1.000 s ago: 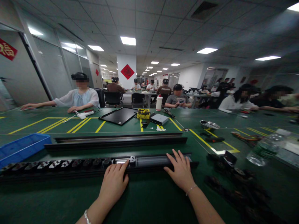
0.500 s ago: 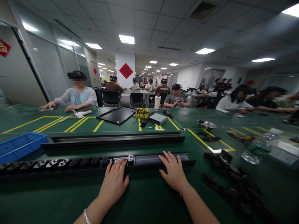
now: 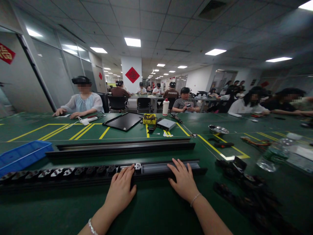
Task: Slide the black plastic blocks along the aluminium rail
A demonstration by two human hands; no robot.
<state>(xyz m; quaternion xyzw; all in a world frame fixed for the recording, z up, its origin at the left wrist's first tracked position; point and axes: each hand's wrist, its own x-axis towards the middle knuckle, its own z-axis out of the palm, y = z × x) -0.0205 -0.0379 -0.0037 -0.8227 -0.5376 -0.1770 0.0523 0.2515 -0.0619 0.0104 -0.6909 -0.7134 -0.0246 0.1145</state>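
A long black rail (image 3: pixel 158 167) lies across the green table in front of me, its channel filled on the left with a row of several dark socket-like modules (image 3: pixel 80 171), a few of them shiny. My left hand (image 3: pixel 120 189) rests palm down on the rail, fingers stretched over the right end of that row. Just beside its fingertips sits a small whitish module (image 3: pixel 138 166) in the channel. Further right, my right hand (image 3: pixel 184 182) lies with fingers spread on the bare silvery stretch of the same rail. Neither hand grips anything; whatever is under the left fingers is hidden.
Behind the rail lie two more black rails (image 3: pixel 127 145). A blue tray (image 3: pixel 24 155) stands at left. Loose dark modules (image 3: pixel 246 189) and a plastic bottle (image 3: pixel 275 153) are at right. Farther back are a black panel (image 3: pixel 123 121), a metal bowl (image 3: pixel 218 130) and seated people.
The whole view has shifted slightly, with things appearing a little farther right. Both hands keep their places on the rail.
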